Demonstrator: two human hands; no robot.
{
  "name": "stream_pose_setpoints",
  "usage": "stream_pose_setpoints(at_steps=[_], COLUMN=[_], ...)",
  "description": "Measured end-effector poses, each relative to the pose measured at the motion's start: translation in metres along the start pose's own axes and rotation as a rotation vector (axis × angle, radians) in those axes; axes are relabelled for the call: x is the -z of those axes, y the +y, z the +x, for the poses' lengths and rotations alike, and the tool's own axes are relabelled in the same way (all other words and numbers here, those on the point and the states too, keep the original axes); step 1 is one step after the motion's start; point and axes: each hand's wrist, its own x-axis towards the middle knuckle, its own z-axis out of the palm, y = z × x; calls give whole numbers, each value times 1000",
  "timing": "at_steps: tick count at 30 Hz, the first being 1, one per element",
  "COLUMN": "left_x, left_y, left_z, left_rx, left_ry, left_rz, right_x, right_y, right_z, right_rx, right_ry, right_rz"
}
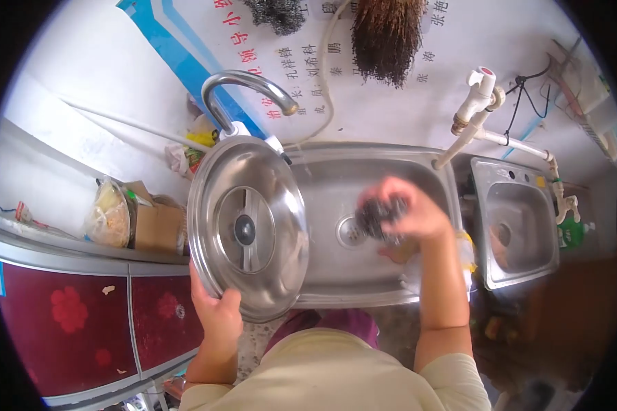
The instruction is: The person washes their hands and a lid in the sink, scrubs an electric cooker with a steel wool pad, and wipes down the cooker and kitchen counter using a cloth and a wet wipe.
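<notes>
My left hand (216,305) grips the lower left rim of a round stainless steel pot lid (284,226), thumb on the near face and fingers hidden behind. The lid is tilted up over the left end of the steel sink (322,284), with a dark round piece at its centre. Over the sink, right of the drain (352,231), my right hand (418,212) is closed around a dark steel wool scourer (377,218). That hand is slightly blurred and apart from the lid. A curved chrome faucet (250,79) rises behind the lid.
A second, smaller sink (517,233) stands at the right. White pipes with a tap (480,92) run along the wall. Above hang a brush of bristles (389,38) and another scourer (279,15). A cardboard box (159,226) and bagged items sit on the left ledge.
</notes>
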Motion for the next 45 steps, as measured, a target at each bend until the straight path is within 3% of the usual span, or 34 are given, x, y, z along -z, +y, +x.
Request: stream_pose_setpoints(at_steps=[1,2,4,5,8,11,14,15,18,21,24,26,28,29,31,32,37,40,41,44,45], left_x=[5,10,18,23,46,64,79,84,87,94,95,91,94,94,88,78,51,27,22,26,28], left_y=[-2,-5,-10,-6,-26,-34,-37,-44,-43,-35,-36,-27,-26,-28,-42,-18,-37,-95,-78,-63,-61], left_z=[-1,-3,3,6,18,32,35,37,41,37,26,16,10,4,-4,-21,-110,-165,-204,-332,-376], left_rx=[-15,-42,-119,-127,-286,-335,-276,-285,-263,-136,-75,-44,-68,-193,-132,160,357,605,862,1102,1033], left_ry=[-20,-33,-85,-150,-202,-278,-310,-314,-315,-300,-253,-230,-319,-365,-443,-478,-743,-994,-1076,-1351,-1353], left_rz=[28,61,117,141,318,180,31,26,-91,-183,-369,-442,-380,-247,-350,-532,-571,-585,-547,-511,-467], right_x=[-7,18,20,6,-28,-82,-110,-93,-118,-159,-207,-224,-245,-258,-282,-292,-362,-423,-448,-527,-557], right_y=[18,80,152,139,114,61,73,118,166,171,146,146,130,121,103,94,52,50,53,66,70], right_z=[-3,1,-28,-25,-14,-5,-4,-7,-11,-2,-4,-10,-20,-27,-49,-63,-190,-288,-322,-420,-452], right_rx=[-263,-633,-715,-613,-520,-427,-148,-321,-159,-276,-116,252,321,316,346,377,566,539,491,398,351], right_ry=[287,306,364,476,351,606,649,785,980,1138,1375,1342,1227,1170,1113,1103,1389,1659,1762,2062,2144], right_rz=[-47,-828,-1538,-1224,-1004,-484,215,-459,-1507,-587,-567,-830,-995,-965,-1074,-1214,-1425,-1419,-1367,-1272,-1291])
